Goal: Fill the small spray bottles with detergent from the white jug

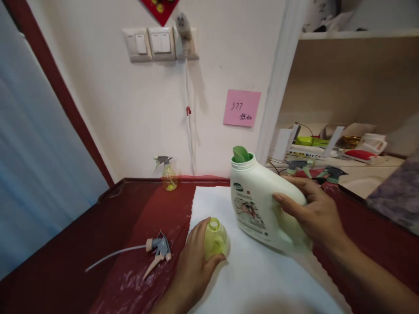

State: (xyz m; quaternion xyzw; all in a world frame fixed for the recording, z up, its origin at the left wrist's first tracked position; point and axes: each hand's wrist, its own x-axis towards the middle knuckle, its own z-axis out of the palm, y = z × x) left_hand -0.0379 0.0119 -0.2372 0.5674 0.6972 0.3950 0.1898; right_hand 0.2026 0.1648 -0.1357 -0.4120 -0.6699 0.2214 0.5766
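Observation:
My left hand [198, 257] is wrapped round a small yellow-green spray bottle [216, 240], which has its top off and its round mouth facing up. In my right hand [314, 213] is a large pale green detergent jug [253, 205], gripped by its handle side. The jug's cap is off, and a green pour spout shows in its neck, which leans toward the left. The jug is to the right of the small bottle, and the two are apart. Left of my left hand lies a grey and peach spray trigger head [159, 250] with its thin dip tube stretching left.
Another yellow spray bottle [169, 176] with its trigger on stands by the wall. White paper [209, 198] covers the middle of the dark red table [131, 205]. More spray heads [334, 174] show behind my right hand, near a cluttered shelf [386, 163]. A cord [189, 131] hangs down the wall.

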